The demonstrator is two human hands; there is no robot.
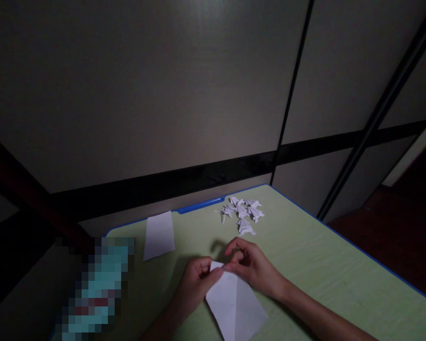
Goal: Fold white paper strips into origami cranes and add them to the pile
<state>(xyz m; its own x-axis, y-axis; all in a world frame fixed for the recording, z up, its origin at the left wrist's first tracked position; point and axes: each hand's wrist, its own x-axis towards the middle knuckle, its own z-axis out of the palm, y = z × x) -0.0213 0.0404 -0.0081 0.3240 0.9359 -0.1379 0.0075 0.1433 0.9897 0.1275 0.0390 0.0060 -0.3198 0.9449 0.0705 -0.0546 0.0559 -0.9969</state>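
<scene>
A white sheet of paper (234, 303) lies on the green table (323, 265) in front of me, with creases across it. My left hand (195, 284) pinches its far corner between thumb and fingers. My right hand (252, 265) meets it at the same corner, fingers curled and pressing the paper's tip. Both hands are closed on the sheet.
A pile of several small folded white paper figures (243, 213) sits at the far edge of the table. A stack of plain white sheets (159, 234) lies to the left. A blurred-out patch (95, 289) covers the table's left side. Panelled walls stand behind.
</scene>
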